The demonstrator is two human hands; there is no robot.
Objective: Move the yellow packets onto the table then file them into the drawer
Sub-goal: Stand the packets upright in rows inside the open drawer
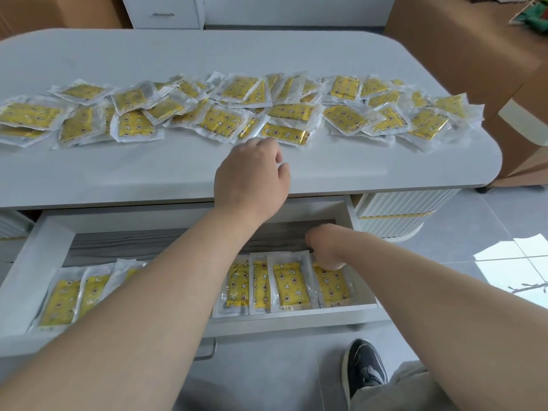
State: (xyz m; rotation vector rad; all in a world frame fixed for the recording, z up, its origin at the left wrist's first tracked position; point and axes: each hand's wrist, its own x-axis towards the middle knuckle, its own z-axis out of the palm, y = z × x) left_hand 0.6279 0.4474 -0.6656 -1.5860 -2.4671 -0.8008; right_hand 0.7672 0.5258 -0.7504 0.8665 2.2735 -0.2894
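Yellow packets (219,120) are lying scattered in a long, overlapping band across the far half of the grey table (118,173), from its left edge to its right edge. Below the table's near edge the drawer (50,241) is standing pulled out, and a row of filed packets (290,287) is leaning side by side along its front, some on the left and some on the right, with your left forearm covering the middle. You are reaching your left hand (252,179) over the table's bare near strip, back of the hand up, fingers bent downward at the edge of the nearest packet (284,134); the fingertips are hidden, so I cannot tell whether they are gripping it. You are dipping your right hand (324,247) into the drawer's right end, just above the rightmost filed packet (332,284); its fingers are also hidden, so I cannot tell its hold. Your dark shoe (363,369) is resting on the tiled floor below the drawer.
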